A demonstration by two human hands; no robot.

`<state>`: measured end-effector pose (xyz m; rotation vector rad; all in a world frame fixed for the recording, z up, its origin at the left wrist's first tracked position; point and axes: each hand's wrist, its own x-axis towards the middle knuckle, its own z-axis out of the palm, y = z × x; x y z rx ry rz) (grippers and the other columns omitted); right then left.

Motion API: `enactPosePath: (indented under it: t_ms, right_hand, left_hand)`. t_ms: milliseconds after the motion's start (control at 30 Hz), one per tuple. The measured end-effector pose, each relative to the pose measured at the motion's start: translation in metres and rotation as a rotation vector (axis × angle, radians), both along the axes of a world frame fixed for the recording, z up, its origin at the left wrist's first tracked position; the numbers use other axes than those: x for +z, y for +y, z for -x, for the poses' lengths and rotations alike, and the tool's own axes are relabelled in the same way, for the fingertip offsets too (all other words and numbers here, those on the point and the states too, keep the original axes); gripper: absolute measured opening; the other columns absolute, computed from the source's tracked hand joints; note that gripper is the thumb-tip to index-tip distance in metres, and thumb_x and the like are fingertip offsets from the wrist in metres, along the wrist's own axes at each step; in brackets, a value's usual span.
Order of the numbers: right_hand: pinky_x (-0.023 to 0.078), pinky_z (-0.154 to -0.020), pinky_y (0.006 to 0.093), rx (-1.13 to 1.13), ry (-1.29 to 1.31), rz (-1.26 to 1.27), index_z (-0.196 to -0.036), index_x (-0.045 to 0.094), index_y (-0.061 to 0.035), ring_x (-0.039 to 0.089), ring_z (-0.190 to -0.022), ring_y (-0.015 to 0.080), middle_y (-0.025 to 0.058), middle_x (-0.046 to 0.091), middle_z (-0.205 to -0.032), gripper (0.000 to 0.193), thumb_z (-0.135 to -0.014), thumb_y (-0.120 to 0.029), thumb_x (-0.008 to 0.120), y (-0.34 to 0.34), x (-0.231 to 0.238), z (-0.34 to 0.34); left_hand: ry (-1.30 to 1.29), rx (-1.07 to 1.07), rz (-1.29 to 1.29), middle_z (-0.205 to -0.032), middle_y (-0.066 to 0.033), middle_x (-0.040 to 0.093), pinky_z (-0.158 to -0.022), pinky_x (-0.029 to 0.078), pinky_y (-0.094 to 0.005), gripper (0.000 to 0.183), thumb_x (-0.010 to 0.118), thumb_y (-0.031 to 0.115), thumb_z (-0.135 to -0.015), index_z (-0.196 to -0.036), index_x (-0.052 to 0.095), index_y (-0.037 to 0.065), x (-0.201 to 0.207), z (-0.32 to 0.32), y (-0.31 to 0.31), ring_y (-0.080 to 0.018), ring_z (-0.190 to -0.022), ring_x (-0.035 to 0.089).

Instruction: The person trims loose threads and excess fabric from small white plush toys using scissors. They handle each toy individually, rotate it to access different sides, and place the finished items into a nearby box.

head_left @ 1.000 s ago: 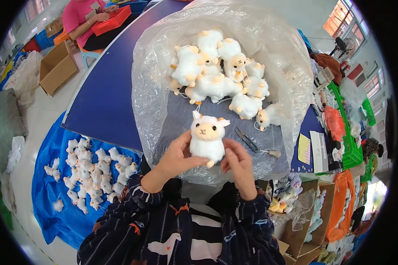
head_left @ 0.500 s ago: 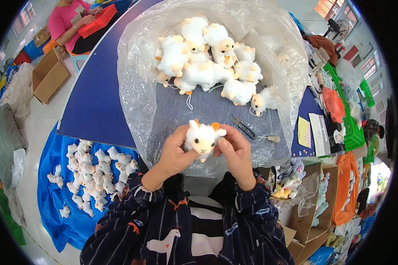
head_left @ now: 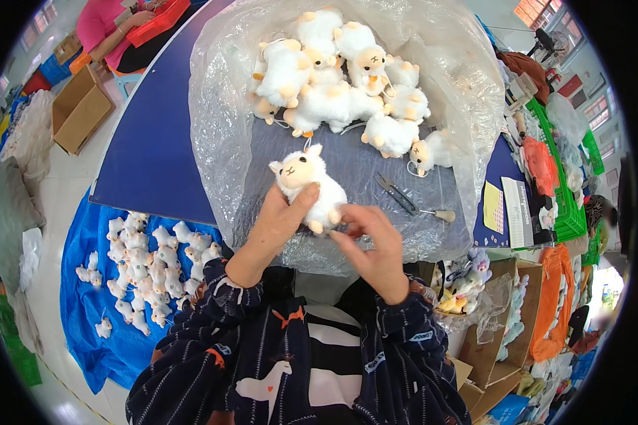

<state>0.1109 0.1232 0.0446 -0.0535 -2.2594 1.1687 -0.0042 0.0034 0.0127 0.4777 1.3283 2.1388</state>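
Note:
A small white plush alpaca (head_left: pixel 326 193) with a cream muzzle and feet is tilted up in front of me, its belly turned toward me. My left hand (head_left: pixel 271 221) is closed around its side, thumb across its front. At the lower right, the curled fingers and thumb of my right hand (head_left: pixel 374 244) are at one of its feet; a small gap shows between them. A white loop stands up behind its head. Beyond it, similar plush alpacas (head_left: pixel 329 103) lie heaped. Dark thread snips (head_left: pixel 398 195) and an awl with a wooden handle (head_left: pixel 443 215) lie to the right.
Crumpled clear plastic (head_left: pixel 216 134) covers the blue table (head_left: pixel 145 149). At lower left, many small white plush toys (head_left: pixel 149 273) lie on a blue sheet (head_left: pixel 85 340). A yellow card (head_left: pixel 493 207) and cardboard boxes (head_left: pixel 493 329) are at right. Another person (head_left: pixel 103 28) sits at far left.
The alpaca has gone from facing me upright to leaning back, with belly and feet showing. My right hand has shifted from its head down to its foot. The view has moved slightly.

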Motion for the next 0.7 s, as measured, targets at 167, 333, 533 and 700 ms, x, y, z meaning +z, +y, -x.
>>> enactPosePath:
  t_ms: [167, 333, 533, 700]
  right_hand:
    - [0.049, -0.056, 0.0262, -0.022, 0.004, -0.144, -0.098, 0.056, -0.0009, 0.060, -0.067, 0.0159, 0.0085, 0.058, -0.081, 0.024, -0.075, 0.000, 0.065, -0.005, -0.005, 0.004]
    - [0.048, -0.060, 0.0230, 0.073, -0.119, 0.552, -0.096, 0.056, 0.0001, 0.057, -0.071, 0.0088, 0.0045, 0.058, -0.080, 0.017, -0.080, 0.001, 0.059, -0.001, -0.012, 0.005]
    - [0.047, -0.060, 0.0239, 0.005, 0.054, 0.099, -0.094, 0.057, -0.0015, 0.058, -0.070, 0.0130, 0.0061, 0.058, -0.083, 0.022, -0.074, 0.000, 0.066, -0.011, -0.008, 0.003]
    - [0.048, -0.059, 0.0261, -0.131, 0.117, -0.291, -0.090, 0.057, -0.0025, 0.059, -0.067, 0.0205, 0.0101, 0.058, -0.082, 0.022, -0.071, -0.002, 0.068, -0.013, -0.021, 0.009]
  left_hand:
    - [0.075, -0.031, 0.070, -0.102, -0.0059, 0.056, -0.076, 0.045, -0.0247, 0.041, 0.056, 0.025, -0.087, -0.116, 0.046, -0.002, 0.000, -0.001, 0.000, -0.0100, -0.090, 0.053]
    - [0.010, -0.058, 0.081, -0.102, -0.0056, 0.056, -0.076, 0.045, -0.0250, 0.041, 0.054, 0.029, -0.088, -0.116, 0.046, -0.001, -0.003, 0.002, 0.003, -0.0106, -0.090, 0.053]
    - [-0.146, -0.034, 0.045, -0.102, -0.0047, 0.055, -0.076, 0.045, -0.0253, 0.045, 0.052, 0.032, -0.089, -0.119, 0.043, 0.000, 0.005, 0.006, 0.006, -0.0109, -0.089, 0.054]
    - [-0.045, -0.025, 0.075, -0.103, -0.0057, 0.055, -0.065, 0.047, -0.0237, 0.051, 0.055, 0.034, -0.087, -0.123, 0.038, 0.002, 0.003, -0.001, 0.008, -0.0104, -0.086, 0.055]
